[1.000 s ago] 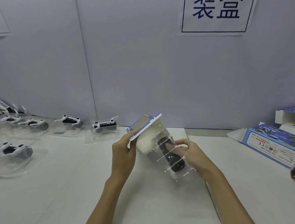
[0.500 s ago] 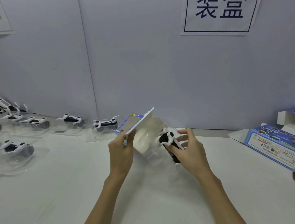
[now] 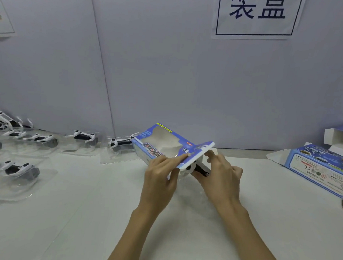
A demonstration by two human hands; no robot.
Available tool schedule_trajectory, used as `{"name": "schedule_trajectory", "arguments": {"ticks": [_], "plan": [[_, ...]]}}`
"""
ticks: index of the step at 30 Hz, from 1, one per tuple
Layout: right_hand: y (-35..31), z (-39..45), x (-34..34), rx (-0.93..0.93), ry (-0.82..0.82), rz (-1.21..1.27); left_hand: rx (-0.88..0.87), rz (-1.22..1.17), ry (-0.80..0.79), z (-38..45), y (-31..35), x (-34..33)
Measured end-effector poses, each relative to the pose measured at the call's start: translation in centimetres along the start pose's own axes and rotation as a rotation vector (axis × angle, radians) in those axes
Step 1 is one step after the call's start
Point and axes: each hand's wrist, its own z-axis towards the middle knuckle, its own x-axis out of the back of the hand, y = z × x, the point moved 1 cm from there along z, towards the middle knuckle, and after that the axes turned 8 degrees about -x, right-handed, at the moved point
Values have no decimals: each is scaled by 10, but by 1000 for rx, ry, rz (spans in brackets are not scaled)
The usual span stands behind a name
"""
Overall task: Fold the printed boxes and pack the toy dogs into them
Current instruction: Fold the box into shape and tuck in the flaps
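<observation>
Box: a blue printed box (image 3: 162, 144) with a cut-out window is held above the white table (image 3: 84, 214) at the centre of the frame, tilted, with its open end toward the right.
Toy dog: a black and white toy dog (image 3: 196, 167) in clear plastic sits at the box's open end, partly hidden under the box's flap.
Left hand: the left hand (image 3: 160, 176) grips the near edge of the box, thumb on top and fingers curled below.
Right hand: the right hand (image 3: 221, 178) holds the toy dog, fingers curled round it just right of the box.
Other toy dogs: more toy dogs in clear trays (image 3: 82, 137) lie in rows at the left of the frame, near the wall.
Other boxes: a folded blue box (image 3: 318, 167) lies at the right edge, with an open one (image 3: 337, 135) behind it.
Sign: a paper sign (image 3: 256, 15) hangs on the wall at upper right.
</observation>
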Motion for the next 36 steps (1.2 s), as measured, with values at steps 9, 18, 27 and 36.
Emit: {"name": "schedule_trajectory", "arguments": {"ticks": [9,18,27,36], "plan": [[0,3,-4,-361,38,1233,236,-138,-47,-14,-5,-16],[18,11,3,-908,55,1878,-4,-178,-457,-21,25,-29],[29,14,-4,-1044,-48,1610,177,-114,-515,-23,5,-33],[25,13,-16,-940,-487,1529,352,-236,-82,-8,4,-14]]}}
